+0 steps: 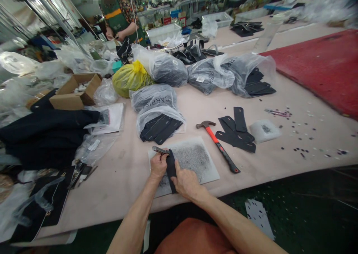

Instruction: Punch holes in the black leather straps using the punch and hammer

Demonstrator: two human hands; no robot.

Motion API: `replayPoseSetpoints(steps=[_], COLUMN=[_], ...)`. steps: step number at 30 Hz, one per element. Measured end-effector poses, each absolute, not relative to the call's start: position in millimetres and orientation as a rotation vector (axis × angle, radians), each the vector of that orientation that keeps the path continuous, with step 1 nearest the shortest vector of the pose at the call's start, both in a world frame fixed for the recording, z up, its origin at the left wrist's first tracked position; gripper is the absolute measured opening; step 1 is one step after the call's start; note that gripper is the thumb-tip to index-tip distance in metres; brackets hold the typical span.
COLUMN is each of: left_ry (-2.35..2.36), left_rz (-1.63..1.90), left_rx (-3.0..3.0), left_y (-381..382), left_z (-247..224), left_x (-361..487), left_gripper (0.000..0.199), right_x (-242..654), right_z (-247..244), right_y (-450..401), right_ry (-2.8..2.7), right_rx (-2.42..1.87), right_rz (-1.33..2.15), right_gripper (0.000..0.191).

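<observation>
At the far left, a heap of dark navy cloth [47, 134] lies on the pinkish covered table [112, 194]. Right of it, a clear printed plastic bag [153, 97] spills flat black strips [160, 129] toward the worker.

The worker's left hand [159, 166] is clamped on a short, shiny metal rod-like tool [160, 150], which leans with one end by the far end of a single black strip [170, 172]. Whether its tip touches cannot be told. That strip lies lengthwise before the worker on a pale, dark-speckled board [208, 168]. The right hand [187, 181] is apart from the left, index finger and thumb at the strip's right edge; whether they pinch or only press is unclear.

Good work here would seem to mean keeping the strip flat and square on the board, standing the tool upright before any force goes on it, and keeping the steadying fingers away from its tip.

Right of the board, a claw hammer with an orange-and-black handle [219, 146] lies within reach, beside a fanned pile of loose black strips [237, 137] and a white block wrapped in clear plastic [264, 132].
</observation>
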State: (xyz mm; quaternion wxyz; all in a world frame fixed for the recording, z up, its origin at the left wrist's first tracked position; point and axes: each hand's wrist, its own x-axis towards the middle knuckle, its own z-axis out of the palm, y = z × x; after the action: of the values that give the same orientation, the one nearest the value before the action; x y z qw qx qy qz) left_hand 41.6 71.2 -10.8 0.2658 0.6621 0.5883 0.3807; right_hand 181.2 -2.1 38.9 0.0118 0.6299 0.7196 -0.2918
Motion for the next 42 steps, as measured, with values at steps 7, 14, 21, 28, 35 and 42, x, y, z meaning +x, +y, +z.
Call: replayPoseSetpoints(steps=[7, 14, 21, 28, 35, 42], left_ry=[1.638, 1.649, 1.639, 1.687, 1.650, 1.651], left_rz=[0.954, 0.851, 0.874, 0.780, 0.827, 0.839], left_rx=[2.072, 2.142, 2.206, 2.222, 2.230, 2.181], left_y=[71.6, 73.9, 74.7, 76.3, 75.0, 73.9], left_z=[-19.8, -15.2, -18.8, -16.0, -22.5, -23.0], left_x=[43.9, 41.9, 41.8, 44.4, 42.5, 42.8], left_gripper=[0.021, 0.018, 0.019, 0.015, 0.014, 0.014], right_x=[181.3, 179.8, 181.7, 181.0, 270.9, 357.9], right_z=[37.5, 32.9, 34.5, 38.2, 36.1, 13.5], right_y=[-2.7, -4.6, -4.0, -5.8, 19.0, 60.2], right_ry=[2.272, 2.279, 2.278, 2.273, 2.240, 1.853], right_rx=[1.941, 1.930, 1.939, 1.930, 2.411, 2.642], right_rz=[-0.890, -0.868, -0.879, -0.912, -0.486, -0.487], right_gripper=[0.072, 0.070, 0.071, 0.067, 0.033, 0.022])
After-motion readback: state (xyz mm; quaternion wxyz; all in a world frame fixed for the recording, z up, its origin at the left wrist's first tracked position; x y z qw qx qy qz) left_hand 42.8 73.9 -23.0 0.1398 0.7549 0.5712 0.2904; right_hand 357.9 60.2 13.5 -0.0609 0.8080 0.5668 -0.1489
